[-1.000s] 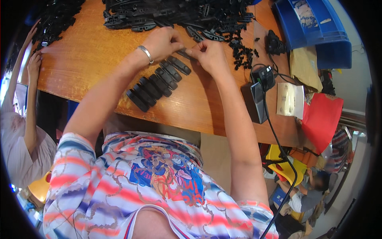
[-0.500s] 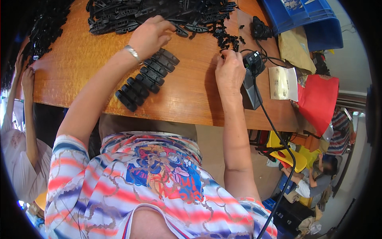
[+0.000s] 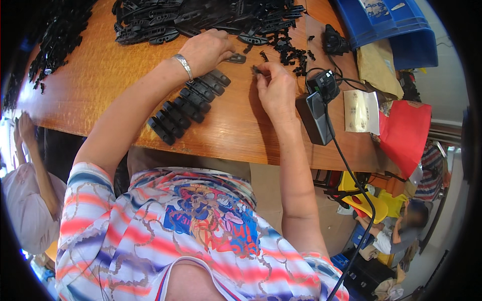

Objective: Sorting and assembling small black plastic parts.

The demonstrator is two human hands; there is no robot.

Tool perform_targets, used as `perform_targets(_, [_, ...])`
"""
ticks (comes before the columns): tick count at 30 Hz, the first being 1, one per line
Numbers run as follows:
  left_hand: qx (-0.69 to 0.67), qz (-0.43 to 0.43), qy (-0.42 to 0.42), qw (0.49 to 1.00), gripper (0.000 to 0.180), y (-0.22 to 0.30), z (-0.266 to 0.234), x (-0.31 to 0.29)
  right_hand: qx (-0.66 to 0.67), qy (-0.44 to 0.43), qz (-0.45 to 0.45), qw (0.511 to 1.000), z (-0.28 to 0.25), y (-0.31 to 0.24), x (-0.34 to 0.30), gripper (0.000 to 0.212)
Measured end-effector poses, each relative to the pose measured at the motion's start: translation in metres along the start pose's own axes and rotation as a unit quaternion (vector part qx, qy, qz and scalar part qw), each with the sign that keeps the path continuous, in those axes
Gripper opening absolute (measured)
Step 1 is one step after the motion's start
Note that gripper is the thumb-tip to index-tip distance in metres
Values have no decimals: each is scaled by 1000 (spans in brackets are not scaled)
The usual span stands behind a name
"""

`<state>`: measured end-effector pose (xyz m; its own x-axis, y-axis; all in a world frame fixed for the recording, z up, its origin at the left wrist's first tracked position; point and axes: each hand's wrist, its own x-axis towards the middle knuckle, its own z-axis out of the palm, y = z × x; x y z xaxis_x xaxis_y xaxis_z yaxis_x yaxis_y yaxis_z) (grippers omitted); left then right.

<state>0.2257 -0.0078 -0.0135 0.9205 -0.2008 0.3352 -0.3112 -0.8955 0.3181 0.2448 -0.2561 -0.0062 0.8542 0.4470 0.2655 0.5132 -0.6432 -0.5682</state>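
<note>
My left hand point(image 3: 207, 51), with a silver bracelet on the wrist, is closed on a black oblong plastic part point(image 3: 236, 58) whose end juts out past the fingers. My right hand point(image 3: 277, 90) pinches a small black plastic piece point(image 3: 256, 69) between thumb and fingertips, a short way to the right of that part. Below my left hand, a slanting row of black oblong parts point(image 3: 175, 118) lies side by side on the wooden table point(image 3: 228, 128). Beyond both hands is a heap of similar black parts point(image 3: 165, 17), with loose small black pieces point(image 3: 291, 52) at its right.
A black power adapter point(image 3: 315, 118) with cables, a white card box point(image 3: 360, 110), a red bag point(image 3: 403, 133) and a blue bin point(image 3: 389, 30) stand at the right. Another black heap point(image 3: 63, 40) is at the far left, near another person's hands point(image 3: 26, 129).
My left hand has drawn back from the heap with an oblong part. My right hand has moved left, away from the small pieces, carrying one toward my left hand.
</note>
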Motion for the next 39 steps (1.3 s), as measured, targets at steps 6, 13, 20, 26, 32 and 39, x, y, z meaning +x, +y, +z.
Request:
perform_targets(6, [-100, -40, 35, 994, 22, -6, -4, -15, 102, 46, -38, 993, 21, -17, 5, 10])
perform_targets(13, [-124, -70, 19, 990, 24, -7, -7, -25, 103, 64, -96, 988, 29, -14, 15, 9])
perform_targets(20, [-133, -89, 9, 987, 21, -13, -5, -24, 122, 34, -110, 986, 22, -23, 23, 10])
perform_targets(26, [-182, -53, 8, 982, 22, -18, 9, -17, 55, 4, -147, 988, 37, -17, 40, 6])
perform_targets(32, [-241, -55, 1, 969, 23, -26, -1, -24, 32, -54, -168, 984, 51, -11, 61, 10])
perform_targets(39, [-252, -62, -32, 965, 26, -17, 3, -16, 11, -60, -102, 993, 42, -8, 61, 13])
